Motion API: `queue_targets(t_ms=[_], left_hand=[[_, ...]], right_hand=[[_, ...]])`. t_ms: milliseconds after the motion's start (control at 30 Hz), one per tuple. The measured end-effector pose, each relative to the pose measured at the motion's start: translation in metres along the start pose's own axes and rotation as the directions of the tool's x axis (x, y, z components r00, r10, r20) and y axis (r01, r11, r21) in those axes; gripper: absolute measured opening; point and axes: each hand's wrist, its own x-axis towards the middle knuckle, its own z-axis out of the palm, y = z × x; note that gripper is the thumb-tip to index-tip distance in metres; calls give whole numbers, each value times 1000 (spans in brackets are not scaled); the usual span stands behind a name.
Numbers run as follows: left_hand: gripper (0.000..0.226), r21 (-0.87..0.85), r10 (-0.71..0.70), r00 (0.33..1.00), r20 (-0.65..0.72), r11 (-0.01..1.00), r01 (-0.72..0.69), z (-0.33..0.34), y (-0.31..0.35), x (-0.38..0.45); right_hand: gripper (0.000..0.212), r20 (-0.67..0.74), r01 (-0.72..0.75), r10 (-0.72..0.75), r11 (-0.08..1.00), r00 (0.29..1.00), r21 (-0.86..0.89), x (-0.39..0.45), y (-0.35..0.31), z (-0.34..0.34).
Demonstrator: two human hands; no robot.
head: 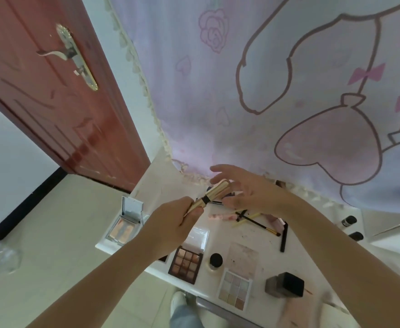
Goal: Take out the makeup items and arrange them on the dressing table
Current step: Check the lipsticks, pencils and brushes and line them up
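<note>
My left hand grips the lower end of a bundle of gold-handled makeup brushes tied with a dark band, held above the white dressing table. My right hand hovers at the bundle's upper end with fingers spread and straight, touching or nearly touching it. On the table lie a brown eyeshadow palette, a pale palette, an open mirrored compact, a pink tube, loose brushes and a small black-lidded jar.
A dark cube-shaped bottle stands near the table's front edge. Two small dark bottles sit at the right. A pink cartoon-print curtain hangs behind the table, and a red door is at the left. My shoe shows below.
</note>
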Motion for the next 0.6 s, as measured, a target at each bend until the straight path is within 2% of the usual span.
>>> queue_targets(t_ms=[67, 133, 200, 267, 367, 467, 533, 600], left_hand=[[31, -26, 15, 1000, -14, 1000, -15, -1, -6, 9], [31, -101, -26, 998, -55, 995, 21, -1, -18, 23], [32, -160, -127, 987, -97, 981, 111, 0, -39, 47], [33, -85, -226, 967, -116, 972, 217, 4, -68, 76], [39, 142, -368, 930, 6, 921, 364, 21, -107, 115], [40, 193, -449, 874, 183, 889, 416, 46, -133, 138], [36, 219, -474, 853, 220, 876, 430, 59, -145, 150], [31, 208, -503, 832, 235, 862, 462, 64, -154, 159]], right_hand=[[52, -34, -50, 48, 997, 998, -52, 11, 3, -4], [37, -190, -117, 103, 991, 976, -62, 22, 11, -10], [23, -341, -204, 194, 979, 920, 5, 29, 26, -17], [19, -417, -337, 332, 939, 846, 65, 32, 46, -20], [20, -445, -579, 529, 815, 722, 29, 32, 82, -15], [21, -438, -750, 654, 656, 617, -78, 32, 112, 0], [18, -450, -804, 673, 550, 586, -224, 36, 123, 9], [24, -481, -804, 644, 476, 595, -357, 48, 129, 15]])
